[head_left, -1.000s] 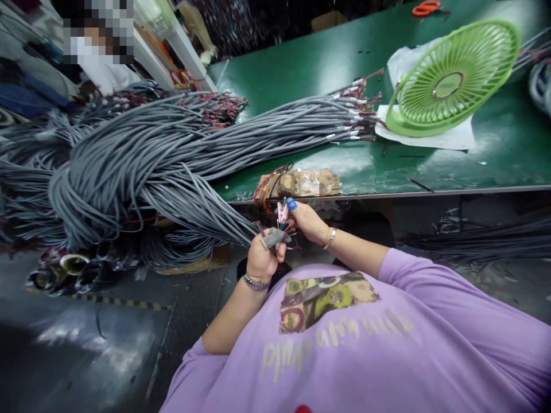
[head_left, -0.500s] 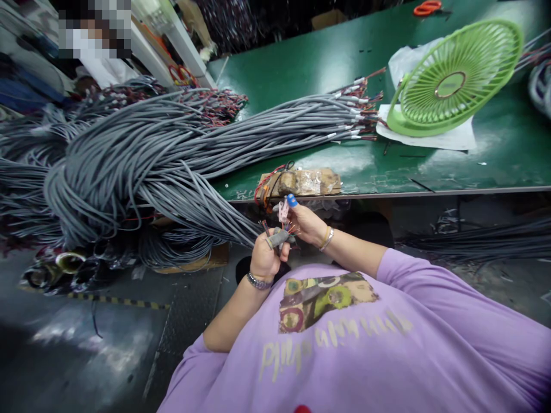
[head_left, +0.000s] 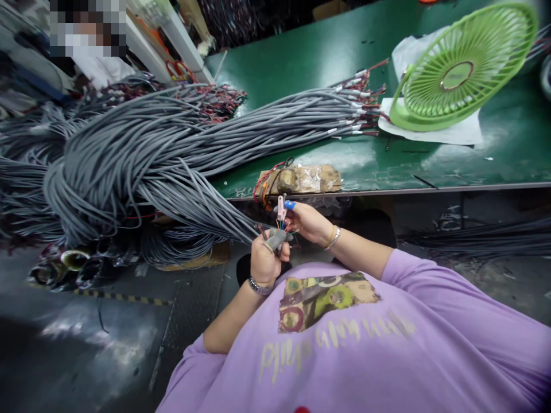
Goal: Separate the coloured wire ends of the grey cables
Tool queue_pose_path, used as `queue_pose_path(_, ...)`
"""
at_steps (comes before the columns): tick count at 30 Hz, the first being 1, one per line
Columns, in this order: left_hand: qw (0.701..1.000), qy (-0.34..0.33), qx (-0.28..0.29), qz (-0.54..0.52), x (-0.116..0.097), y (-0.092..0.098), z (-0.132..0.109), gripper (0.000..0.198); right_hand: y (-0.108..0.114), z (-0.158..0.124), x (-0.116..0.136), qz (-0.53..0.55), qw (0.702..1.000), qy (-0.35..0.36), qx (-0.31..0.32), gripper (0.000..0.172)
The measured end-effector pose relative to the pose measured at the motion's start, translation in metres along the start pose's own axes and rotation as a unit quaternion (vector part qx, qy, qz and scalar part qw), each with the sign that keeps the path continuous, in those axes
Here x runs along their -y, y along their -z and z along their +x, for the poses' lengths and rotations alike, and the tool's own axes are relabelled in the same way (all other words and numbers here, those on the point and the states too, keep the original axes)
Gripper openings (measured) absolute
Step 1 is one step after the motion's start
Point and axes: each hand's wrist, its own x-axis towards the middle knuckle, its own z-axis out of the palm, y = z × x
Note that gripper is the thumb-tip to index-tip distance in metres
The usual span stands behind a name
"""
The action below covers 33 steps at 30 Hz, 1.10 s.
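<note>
My left hand [head_left: 264,259] is closed around the ends of a bundle of grey cables [head_left: 224,217]. Its thumb wears a grey cover, and thin coloured wires [head_left: 280,225] poke up past it. Right above those wires stands a small pale pink piece [head_left: 281,207] that looks like a connector; its exact kind is too small to tell. With blue tape on one finger, my right hand [head_left: 310,222] pinches at the coloured wires beside the pale piece. Its fingertips are partly hidden.
More grey cables [head_left: 275,129] with stripped ends lie across the green table [head_left: 430,166]. A green fan [head_left: 462,74] stands on white paper at the right. By the table edge sits a taped wooden block [head_left: 318,179] with red and black leads. A person [head_left: 92,57] is at the upper left.
My right fingers have shifted slightly down toward the wires, and the pale pink piece now stands more upright and clearer of them. My left hand keeps its grip. The view has shifted a little.
</note>
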Motion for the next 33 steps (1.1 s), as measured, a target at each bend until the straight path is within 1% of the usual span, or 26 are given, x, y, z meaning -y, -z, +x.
queue_pose_path(3, 1.000, -0.002, 0.004, -0.009, 0.000, 0.000, 0.004, 0.025, 0.004, 0.003, -0.007, -0.065, 0.993, 0.089, -0.040, 0.047)
queue_pose_path(5, 1.000, 0.001, 0.006, -0.010, 0.000, 0.001, 0.007, 0.024, 0.007, 0.006, -0.011, -0.088, 0.987, 0.121, -0.057, 0.053)
queue_pose_path(7, 1.000, 0.005, 0.007, -0.008, 0.000, 0.002, 0.009, 0.024, 0.007, 0.010, -0.012, -0.069, 0.992, 0.097, -0.033, 0.057)
queue_pose_path(10, 1.000, 0.009, 0.003, 0.002, 0.002, 0.003, 0.012, 0.025, 0.004, 0.015, -0.011, -0.007, 0.999, 0.028, 0.022, 0.059)
queue_pose_path(12, 1.000, 0.012, 0.002, 0.004, 0.002, 0.003, 0.013, 0.026, 0.000, 0.017, -0.009, 0.011, 0.999, 0.007, 0.030, 0.059)
queue_pose_path(14, 1.000, 0.013, 0.004, 0.003, 0.002, 0.004, 0.012, 0.027, -0.004, 0.017, -0.008, 0.002, 1.000, 0.019, 0.014, 0.059)
queue_pose_path(18, 1.000, 0.004, 0.006, 0.003, 0.000, 0.005, 0.010, 0.027, -0.005, 0.012, -0.010, -0.079, 0.990, 0.109, -0.046, 0.061)
queue_pose_path(20, 1.000, 0.003, 0.011, 0.007, -0.001, 0.006, 0.010, 0.027, -0.003, 0.010, -0.011, -0.099, 0.986, 0.128, -0.048, 0.060)
queue_pose_path(22, 1.000, 0.008, 0.014, 0.011, -0.001, 0.006, 0.010, 0.028, -0.001, 0.010, -0.011, -0.075, 0.992, 0.098, -0.025, 0.059)
queue_pose_path(24, 1.000, 0.014, 0.013, 0.010, 0.000, 0.006, 0.011, 0.027, -0.002, 0.011, -0.010, -0.024, 0.999, 0.045, -0.002, 0.060)
queue_pose_path(26, 1.000, 0.017, 0.011, 0.005, 0.001, 0.005, 0.013, 0.027, -0.003, 0.013, -0.008, 0.023, 1.000, 0.011, 0.005, 0.058)
queue_pose_path(31, 1.000, 0.023, 0.014, 0.005, 0.004, 0.004, 0.015, 0.025, -0.008, 0.014, -0.005, 0.062, 0.998, 0.003, -0.024, 0.052)
queue_pose_path(33, 1.000, 0.023, 0.012, 0.007, 0.004, 0.005, 0.015, 0.024, -0.008, 0.014, -0.005, 0.069, 0.997, 0.004, -0.025, 0.052)
